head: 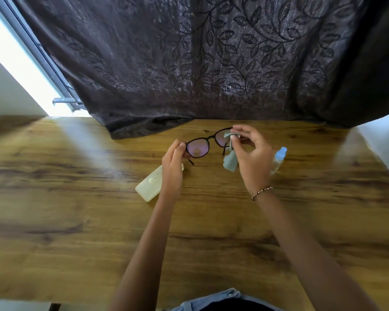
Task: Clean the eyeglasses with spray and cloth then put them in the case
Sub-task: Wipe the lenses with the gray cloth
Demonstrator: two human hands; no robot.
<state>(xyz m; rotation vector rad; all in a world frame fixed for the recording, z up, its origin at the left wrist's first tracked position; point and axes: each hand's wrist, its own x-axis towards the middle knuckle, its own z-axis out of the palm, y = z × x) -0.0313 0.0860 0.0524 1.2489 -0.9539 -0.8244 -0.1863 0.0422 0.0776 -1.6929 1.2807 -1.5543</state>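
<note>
the eyeglasses (202,143) hang over the desk's (76,198) far middle, left hand (173,162) at their left end, right hand (253,158) pinching the cloth (230,160) on their right lens. the case (149,184) lies on the desk under the left hand, the spray bottle (280,157) just right of the right hand, a curtain (211,63) behind all.

A thin bracelet (261,193) of small dark and pale beads circles the wrist of the right hand (254,158). Well below the bracelet, a pale blue garment (211,298) carries one round metal snap (230,294), with black fabric (234,306) just under it.
</note>
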